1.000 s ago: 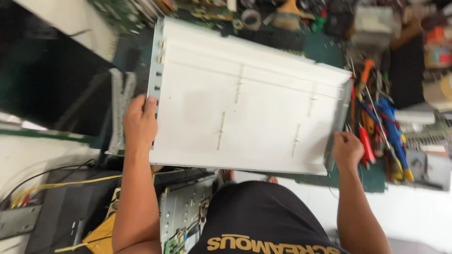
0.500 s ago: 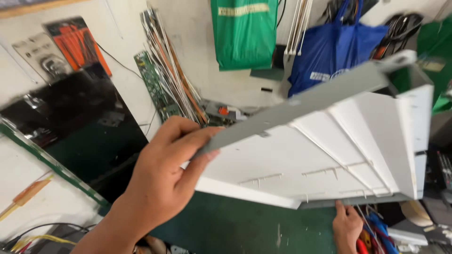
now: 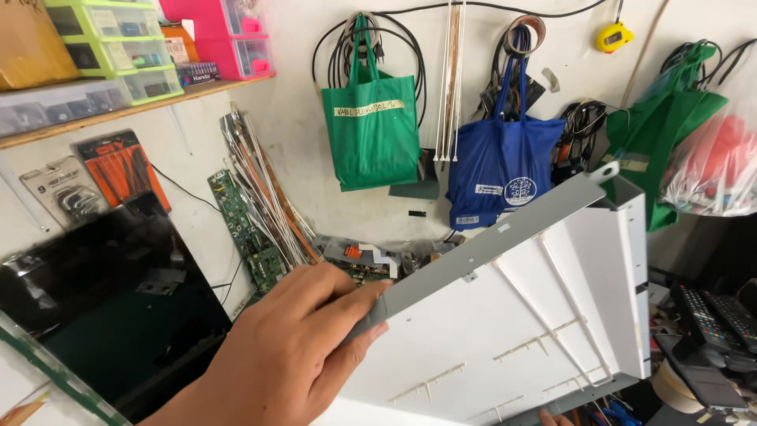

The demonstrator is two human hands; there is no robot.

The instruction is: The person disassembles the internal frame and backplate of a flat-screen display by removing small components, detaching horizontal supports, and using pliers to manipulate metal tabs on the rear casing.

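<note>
In the head view, the left hand [image 3: 292, 355] is gripping the grey metal edge of a large white panel [image 3: 505, 331], with the thumb lying on the upper side of the rim and the fingers [image 3: 347, 359] curling under it. The panel is standing raised and tilted in front of the person, its white inner face with thin raised ribs turning toward the camera, and its grey frame is running up and away from the left hand toward the upper right. Of the right hand [image 3: 556, 415] only a small tip is showing at the bottom edge, just under the lower side of the panel; it is touching the panel there, but I cannot tell how it is closing. Beyond the left hand, a green bag [image 3: 371, 126] and a blue bag [image 3: 505, 158] are hanging on the wall, and further to the right a second green bag [image 3: 670, 134] is hanging beside a clear plastic sack. To the left of the left hand, a dark screen [image 3: 102, 300] is leaning against the wall, with a green circuit board [image 3: 244, 233] and a bundle of thin strips standing next to it. Near the right hand, at the far right, black remote controls [image 3: 714, 315] are lying close together.
</note>
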